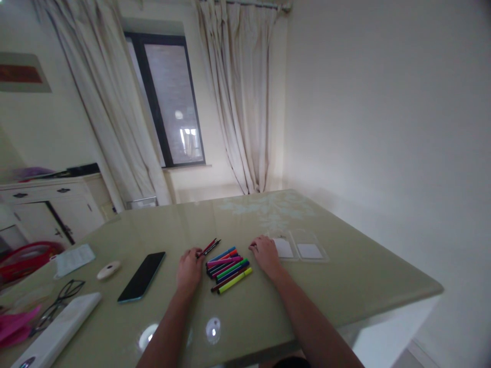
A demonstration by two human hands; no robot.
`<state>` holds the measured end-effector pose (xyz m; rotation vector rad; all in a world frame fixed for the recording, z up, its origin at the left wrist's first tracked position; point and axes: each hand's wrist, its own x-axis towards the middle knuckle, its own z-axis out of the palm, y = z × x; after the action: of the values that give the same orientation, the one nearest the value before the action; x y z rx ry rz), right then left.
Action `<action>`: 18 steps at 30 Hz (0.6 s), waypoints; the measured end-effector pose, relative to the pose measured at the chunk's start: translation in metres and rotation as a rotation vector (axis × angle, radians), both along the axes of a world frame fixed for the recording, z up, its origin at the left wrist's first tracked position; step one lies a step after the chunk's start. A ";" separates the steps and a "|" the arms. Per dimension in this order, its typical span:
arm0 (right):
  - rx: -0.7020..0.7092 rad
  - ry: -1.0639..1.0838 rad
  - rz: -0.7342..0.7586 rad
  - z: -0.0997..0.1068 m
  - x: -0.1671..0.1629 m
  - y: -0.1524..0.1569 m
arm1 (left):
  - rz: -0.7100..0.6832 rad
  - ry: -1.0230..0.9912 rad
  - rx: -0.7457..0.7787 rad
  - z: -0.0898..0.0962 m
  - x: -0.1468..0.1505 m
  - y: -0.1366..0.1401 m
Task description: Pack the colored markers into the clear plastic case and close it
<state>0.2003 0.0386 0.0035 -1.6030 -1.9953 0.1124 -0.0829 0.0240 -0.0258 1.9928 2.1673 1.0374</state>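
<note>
My left hand [190, 268] rests on the table with its fingers closed around the near ends of a red and a black thin pen [209, 247]. Just right of it lies a pile of coloured felt-tip pens [228, 268], in blue, orange, pink, green, yellow and dark shades, roughly side by side and slanting. On the far side of the pile, my right hand [264, 253] lies on the table, its fingers loosely bent and nothing visible in them. Beside that hand is a clear plastic case [312, 250], opened flat, with white inserts; the hand covers part of its left edge.
A black phone [141, 277] lies left of my left arm. Farther left are a white oval object [108, 270], a face mask [75, 259], eyeglasses [61, 301], a long white object [57, 332] and something pink [17, 326]. A wall stands along the right.
</note>
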 end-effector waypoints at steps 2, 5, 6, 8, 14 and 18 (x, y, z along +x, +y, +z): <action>-0.002 0.085 0.048 0.000 -0.006 -0.001 | 0.001 0.005 0.001 -0.001 0.001 -0.001; 0.016 0.168 0.105 -0.003 -0.016 -0.003 | -0.006 0.000 0.013 -0.001 0.002 -0.001; 0.028 0.182 0.124 -0.004 -0.018 -0.004 | -0.008 -0.006 0.019 -0.001 0.002 -0.002; 0.053 0.192 0.168 -0.007 -0.022 -0.006 | -0.015 -0.026 0.037 0.000 0.001 -0.001; 0.097 0.317 0.312 -0.009 -0.024 -0.005 | -0.097 -0.166 0.099 0.003 -0.003 -0.003; 0.173 0.485 0.391 -0.010 -0.024 -0.002 | -0.215 -0.278 0.112 0.003 -0.002 -0.007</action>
<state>0.1761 0.0364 -0.0069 -0.9490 -1.8410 0.4228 -0.0848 0.0166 -0.0223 1.9341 1.7510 1.3329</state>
